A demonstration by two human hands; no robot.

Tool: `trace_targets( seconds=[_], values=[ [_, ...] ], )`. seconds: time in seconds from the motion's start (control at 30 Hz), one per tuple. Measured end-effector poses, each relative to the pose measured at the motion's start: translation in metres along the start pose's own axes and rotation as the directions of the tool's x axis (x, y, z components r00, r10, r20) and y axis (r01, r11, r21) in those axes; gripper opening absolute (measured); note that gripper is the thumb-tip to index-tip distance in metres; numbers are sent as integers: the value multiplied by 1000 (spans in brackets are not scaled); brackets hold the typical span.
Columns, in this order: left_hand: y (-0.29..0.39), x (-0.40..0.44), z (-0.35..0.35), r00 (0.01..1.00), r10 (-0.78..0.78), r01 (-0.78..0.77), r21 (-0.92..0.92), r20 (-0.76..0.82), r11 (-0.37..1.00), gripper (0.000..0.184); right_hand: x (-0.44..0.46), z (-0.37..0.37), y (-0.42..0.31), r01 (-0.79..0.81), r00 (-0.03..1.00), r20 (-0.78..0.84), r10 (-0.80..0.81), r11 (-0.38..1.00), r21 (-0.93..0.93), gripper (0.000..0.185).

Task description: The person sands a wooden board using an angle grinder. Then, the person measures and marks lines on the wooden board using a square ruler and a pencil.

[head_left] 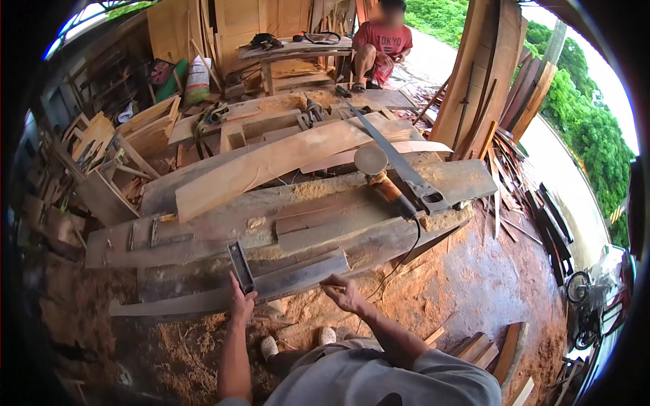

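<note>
My left hand is closed around the lower end of a dark square tool, which stands up over the front edge of the workbench. A long grey board lies along that edge between my hands. To the right, my right hand pinches a small thin stick-like item near the board's right end. Farther back on the bench lie an orange angle grinder with a round disc and a large handsaw.
A curved light plank lies across the bench. A person in a red shirt squats at the back beside a small table. Offcuts and sawdust are on the floor, and a power cord hangs off the bench.
</note>
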State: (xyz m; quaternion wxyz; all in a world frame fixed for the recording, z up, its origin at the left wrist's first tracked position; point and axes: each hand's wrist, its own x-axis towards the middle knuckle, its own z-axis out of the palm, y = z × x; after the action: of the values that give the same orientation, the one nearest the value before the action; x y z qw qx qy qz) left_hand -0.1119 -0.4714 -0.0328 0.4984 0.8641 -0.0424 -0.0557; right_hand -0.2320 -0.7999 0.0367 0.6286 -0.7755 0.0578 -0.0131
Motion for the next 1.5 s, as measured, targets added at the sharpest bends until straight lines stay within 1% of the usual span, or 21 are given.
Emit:
trace_targets(
  seconds=[0.07,0.1,0.13,0.17,0.2,0.23,0.27,0.3,0.33,0.37,0.4,0.47,0.5,0.57,0.67,1.0,1.13,1.2,1.33,1.4,1.5],
  values=[
    [1,0,0,999,19,-15,-122,36,992,102,14,-3,1,-13,999,53,14,1000,-17,28],
    [-16,6,4,995,-78,84,-98,62,992,101,22,-5,3,-4,998,65,6,1000,-23,28],
    [-38,13,12,998,60,-58,-118,15,991,101,30,-4,8,-9,996,89,11,1000,-23,28],
    [-20,11,9,998,-19,30,-197,60,980,100,40,-3,22,32,997,80,-24,995,-96,28],
    [-42,17,15,999,22,-18,-160,25,987,99,50,0,40,39,996,85,-33,997,-68,30],
    [-30,14,10,997,-36,49,-188,73,981,98,65,1,73,164,983,111,-144,966,-201,32],
    [-17,10,5,988,-94,118,-211,120,970,97,66,3,63,-62,990,109,85,978,-199,32],
    [-4,7,-1,974,-151,187,-227,166,956,97,71,5,80,-34,996,85,37,998,-45,34],
    [18,2,-6,972,-177,206,-197,154,959,96,66,6,56,-4,996,84,8,999,-45,34],
    [-3,6,0,987,-132,141,-115,87,983,96,65,5,46,-95,991,91,98,995,-37,32],
    [-24,9,5,996,-86,86,-24,19,996,96,65,5,45,-95,987,118,104,992,-86,28],
    [-11,8,3,1000,23,-22,84,-4,996,98,62,9,45,-66,985,156,73,997,-48,28],
    [-12,8,3,1000,9,-10,49,8,999,99,62,10,44,-79,982,168,86,996,-50,28],
    [-12,8,2,1000,30,-30,56,5,998,99,63,11,42,30,973,230,-9,996,-88,28],
    [-17,9,3,998,68,-67,69,0,995,99,66,20,26,-32,968,246,57,994,-104,28],
    [-15,9,1,999,43,-44,86,17,995,101,72,37,30,63,944,330,-16,989,-133,27],
    [-10,10,0,999,12,-13,41,30,999,100,76,46,30,8,945,325,43,988,-153,28],
    [-5,9,1,998,65,-63,120,-14,991,98,76,47,33,56,945,328,-10,990,-131,28],
    [-1,6,-1,1000,15,-13,101,-12,995,97,78,49,32,60,940,342,-7,988,-145,26],
    [-1,8,-2,998,63,-62,54,-5,997,97,80,52,30,83,924,382,-10,981,-177,26],
    [0,8,-3,1000,-11,8,129,18,992,97,81,55,31,90,931,365,-19,979,-180,25]
  ],
)
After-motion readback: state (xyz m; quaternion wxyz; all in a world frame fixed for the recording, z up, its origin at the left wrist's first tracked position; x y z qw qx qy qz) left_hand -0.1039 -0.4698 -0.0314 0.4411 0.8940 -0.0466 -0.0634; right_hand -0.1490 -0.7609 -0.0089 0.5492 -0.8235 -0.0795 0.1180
